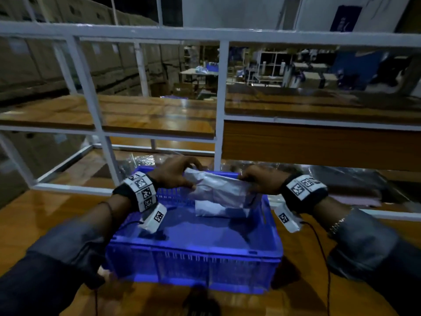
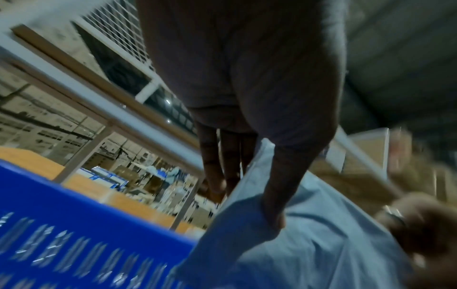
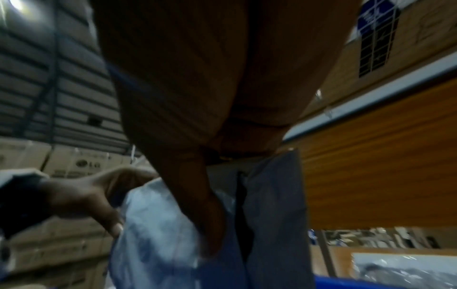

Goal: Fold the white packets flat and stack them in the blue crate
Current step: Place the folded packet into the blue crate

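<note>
I hold a folded white packet (image 1: 219, 188) over the far half of the blue crate (image 1: 193, 261). My left hand (image 1: 176, 174) pinches its left end, thumb on the near face and fingers behind, as the left wrist view shows on the packet (image 2: 309, 244). My right hand (image 1: 259, 181) grips its right end; in the right wrist view the thumb presses into the packet (image 3: 160, 224). Another white packet (image 1: 214, 209) lies flat on the crate floor under the held one.
The crate stands on a wooden table (image 1: 34, 215). A white metal frame (image 1: 218, 106) with wooden shelves rises just behind the crate. Clear plastic wrappings (image 1: 341, 176) lie on the table at the right. Cables hang from both wrists.
</note>
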### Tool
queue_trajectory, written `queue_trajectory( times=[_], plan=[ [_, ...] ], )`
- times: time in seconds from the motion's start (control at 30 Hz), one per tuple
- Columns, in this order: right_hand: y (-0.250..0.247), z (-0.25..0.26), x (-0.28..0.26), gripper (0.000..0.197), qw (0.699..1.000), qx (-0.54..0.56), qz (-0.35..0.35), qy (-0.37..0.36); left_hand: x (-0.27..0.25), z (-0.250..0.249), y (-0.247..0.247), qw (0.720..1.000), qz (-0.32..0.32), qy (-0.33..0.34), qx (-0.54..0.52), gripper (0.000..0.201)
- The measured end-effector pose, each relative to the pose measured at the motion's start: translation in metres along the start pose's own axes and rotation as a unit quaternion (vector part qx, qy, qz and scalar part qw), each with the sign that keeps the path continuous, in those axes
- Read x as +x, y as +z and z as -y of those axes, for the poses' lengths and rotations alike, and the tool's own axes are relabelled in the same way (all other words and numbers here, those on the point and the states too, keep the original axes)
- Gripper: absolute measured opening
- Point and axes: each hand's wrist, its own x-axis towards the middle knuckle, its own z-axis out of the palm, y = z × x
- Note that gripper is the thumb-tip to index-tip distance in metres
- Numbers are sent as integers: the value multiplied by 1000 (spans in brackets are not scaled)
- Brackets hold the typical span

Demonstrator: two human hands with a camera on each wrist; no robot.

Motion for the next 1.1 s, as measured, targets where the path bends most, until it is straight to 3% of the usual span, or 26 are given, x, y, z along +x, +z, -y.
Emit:
queue_trajectory(
  times=[0.17, 0.33, 0.4, 0.5, 0.7, 0.77, 0.9, 1.0, 1.1],
  plan=[
    [27, -14, 28, 29, 995, -36, 74, 55, 20, 22, 26, 991, 89, -29, 97, 35],
    [47, -37, 51, 46, 988, -84, 93, 94, 41, 43, 51, 986, 108, -46, 114, 33],
    [46, -45, 60, 43, 985, -83, 112, 104, 49, 50, 64, 985, 115, -53, 119, 33],
    [48, -66, 71, 34, 984, -80, 116, 111, 63, 66, 86, 984, 121, -68, 114, 39],
    [71, -78, 84, 37, 975, -115, 150, 119, 75, 91, 124, 975, 149, -120, 110, 50],
    [79, -82, 90, 46, 974, -122, 146, 123, 76, 99, 137, 972, 158, -136, 109, 56],
    [93, -84, 103, 53, 959, -190, 175, 115, 75, 110, 158, 969, 157, -161, 105, 56],
    [99, -85, 113, 54, 952, -207, 207, 93, 76, 115, 167, 972, 116, -176, 106, 59],
    [98, -83, 116, 58, 943, -233, 221, 86, 77, 118, 174, 973, 102, -173, 114, 45]
  ],
)
